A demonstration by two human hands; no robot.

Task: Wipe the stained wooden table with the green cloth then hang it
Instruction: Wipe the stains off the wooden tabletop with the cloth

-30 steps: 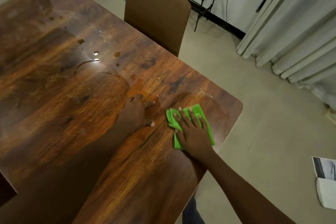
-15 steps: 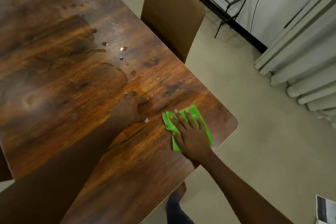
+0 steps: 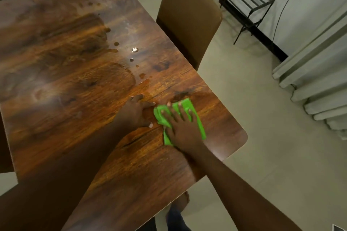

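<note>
Presently the right hand [image 3: 185, 131] lies flat on the green cloth [image 3: 187, 108], palm down and fingers spread, pressing it against the wooden table [image 3: 78, 84] near the table's right corner. The cloth is folded or bunched into a rough rectangle; its green edges show beyond the fingertips, along the outer side of the hand and beside the thumb. The hand is not closed around the cloth (it bears down on it, nothing more).

The left hand [image 3: 136, 112] rests open and flat on the bare wood just beside the cloth, holding nothing. Its thumb tip points toward the cloth's near edge; whether the two touch cannot be told.

Beyond the hands, several small droplets [image 3: 134, 49] sit on the table surface, with a broader wet patch [image 3: 105, 78] spreading to their left.

A brown chair [image 3: 189, 17] stands at the table's far side, its back close to the edge. A black metal rack [image 3: 244, 0] stands by the wall, and pale curtains [image 3: 315, 73] hang at the right.
</note>
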